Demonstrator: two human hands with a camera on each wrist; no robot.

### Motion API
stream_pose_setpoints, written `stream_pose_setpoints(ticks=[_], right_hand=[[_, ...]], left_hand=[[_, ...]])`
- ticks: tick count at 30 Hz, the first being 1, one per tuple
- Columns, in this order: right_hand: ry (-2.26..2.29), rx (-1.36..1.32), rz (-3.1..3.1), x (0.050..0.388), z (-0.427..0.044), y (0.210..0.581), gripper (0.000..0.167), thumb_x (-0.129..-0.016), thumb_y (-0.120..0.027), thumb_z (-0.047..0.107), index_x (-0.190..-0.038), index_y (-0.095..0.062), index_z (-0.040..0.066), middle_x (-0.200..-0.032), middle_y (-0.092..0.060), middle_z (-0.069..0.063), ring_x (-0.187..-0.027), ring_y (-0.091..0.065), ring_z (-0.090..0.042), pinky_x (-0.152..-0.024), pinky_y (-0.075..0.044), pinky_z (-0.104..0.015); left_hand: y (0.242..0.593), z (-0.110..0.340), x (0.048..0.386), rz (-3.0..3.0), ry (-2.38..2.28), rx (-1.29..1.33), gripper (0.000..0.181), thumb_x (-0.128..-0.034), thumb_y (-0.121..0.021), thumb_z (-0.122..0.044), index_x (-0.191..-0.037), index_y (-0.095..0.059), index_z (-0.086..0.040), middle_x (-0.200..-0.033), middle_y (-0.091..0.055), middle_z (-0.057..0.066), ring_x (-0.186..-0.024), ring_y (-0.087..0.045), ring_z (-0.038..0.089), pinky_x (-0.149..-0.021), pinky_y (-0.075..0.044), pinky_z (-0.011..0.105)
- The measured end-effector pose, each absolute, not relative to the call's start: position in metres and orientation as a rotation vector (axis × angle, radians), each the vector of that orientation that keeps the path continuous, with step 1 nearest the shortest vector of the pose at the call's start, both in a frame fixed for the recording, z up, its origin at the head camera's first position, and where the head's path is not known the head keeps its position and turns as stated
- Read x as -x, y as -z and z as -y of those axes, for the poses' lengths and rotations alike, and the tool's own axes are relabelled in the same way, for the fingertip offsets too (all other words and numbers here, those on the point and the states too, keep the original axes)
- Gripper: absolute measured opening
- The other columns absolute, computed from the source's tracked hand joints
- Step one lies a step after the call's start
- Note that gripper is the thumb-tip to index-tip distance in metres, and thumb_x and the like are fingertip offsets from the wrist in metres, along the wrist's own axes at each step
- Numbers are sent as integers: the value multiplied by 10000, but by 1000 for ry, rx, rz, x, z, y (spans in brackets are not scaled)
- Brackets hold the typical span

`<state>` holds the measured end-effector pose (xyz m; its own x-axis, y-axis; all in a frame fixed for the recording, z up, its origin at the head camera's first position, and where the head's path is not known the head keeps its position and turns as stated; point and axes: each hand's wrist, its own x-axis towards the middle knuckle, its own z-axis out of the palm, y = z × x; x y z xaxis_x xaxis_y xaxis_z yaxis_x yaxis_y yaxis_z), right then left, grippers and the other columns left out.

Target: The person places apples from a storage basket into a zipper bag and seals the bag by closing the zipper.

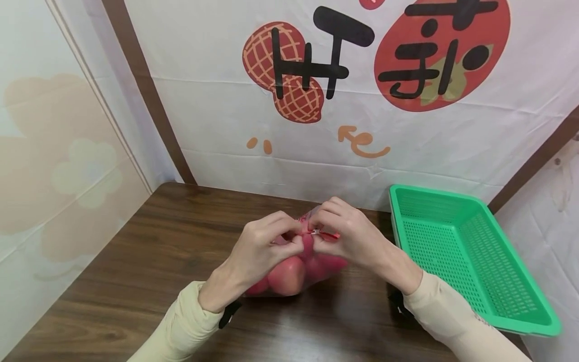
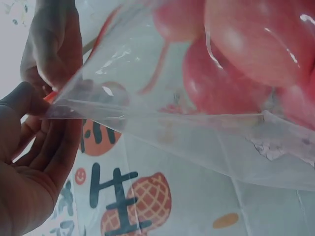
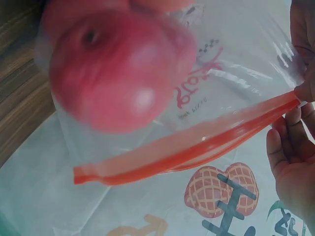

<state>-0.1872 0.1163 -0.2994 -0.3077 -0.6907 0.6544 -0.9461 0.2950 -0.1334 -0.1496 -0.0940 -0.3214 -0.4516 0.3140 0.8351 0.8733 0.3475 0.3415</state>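
Observation:
A clear plastic zip bag (image 3: pixel 231 44) with a red zip strip (image 3: pixel 197 142) holds several red apples (image 1: pixel 287 276). My left hand (image 1: pixel 264 244) pinches the bag's top edge between thumb and fingers. Close beside it, my right hand (image 1: pixel 350 236) pinches the red strip, where a small white piece (image 1: pixel 315 232) shows between the hands. In the right wrist view, the strip stretches away from the fingertips to a free end, with its two sides partly apart. Both hands hide much of the bag's top in the head view.
The bag rests on a dark wooden table (image 1: pixel 181 241). At the right stands a green plastic basket (image 1: pixel 461 266) with perforated walls. A white printed cloth (image 1: pixel 217 120) hangs behind the table, and another pale panel (image 1: pixel 68 166) rises at the left.

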Motion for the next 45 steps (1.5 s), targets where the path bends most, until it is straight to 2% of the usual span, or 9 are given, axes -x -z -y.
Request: stream_pose_setpoints(ticks=[11, 19, 25, 33, 37, 45], right_hand=[[-702, -1413, 2185, 191, -120, 302, 166, -754, -700, 29, -884, -669, 127, -869, -630, 46, -816, -562, -62, -689, -496, -162], [-696, -1364, 2259, 194, -124, 306, 153, -771, -723, 42, -895, -682, 121, -894, -644, 43, -845, -573, -69, -689, -553, -245], [-663, -1341, 2286, 199, -128, 307, 146, -773, -738, 62, -893, -687, 127, -904, -659, 44, -852, -580, -74, -704, -551, -240], [-646, -1302, 2361, 201, -138, 308, 170, -753, -716, 27, -883, -680, 131, -896, -644, 41, -815, -604, -76, -684, -550, -224], [-635, -1280, 2407, 201, -144, 307, 175, -753, -725, 24, -878, -678, 138, -878, -631, 50, -806, -571, -63, -667, -524, -202], [-631, -1226, 2530, 203, -158, 306, 173, -764, -748, 55, -892, -684, 152, -868, -619, 66, -785, -538, -55, -670, -516, -231]], left_hand=[[317, 111, 154, 1920, 1176, 1054, 203, -731, -631, 96, -798, -678, -90, -776, -631, -40, -704, -584, 40, -640, -502, 136], [318, 118, 160, 1913, 1245, 1031, 191, -737, -644, 89, -788, -687, -89, -775, -635, -47, -693, -595, 34, -615, -532, 195], [317, 126, 161, 1947, 1290, 972, 235, -737, -651, 101, -785, -682, -127, -777, -632, -51, -695, -602, 46, -622, -533, 181], [315, 137, 158, 2038, 1398, 819, 295, -743, -649, 112, -776, -688, -179, -785, -647, -77, -695, -638, 65, -631, -563, 220], [315, 143, 160, 2021, 1372, 805, 283, -744, -662, 115, -778, -699, -163, -782, -654, -63, -693, -634, 65, -646, -554, 209], [318, 153, 165, 2010, 1350, 763, 261, -734, -690, 121, -779, -709, -135, -778, -658, -59, -695, -630, 61, -651, -551, 207]])
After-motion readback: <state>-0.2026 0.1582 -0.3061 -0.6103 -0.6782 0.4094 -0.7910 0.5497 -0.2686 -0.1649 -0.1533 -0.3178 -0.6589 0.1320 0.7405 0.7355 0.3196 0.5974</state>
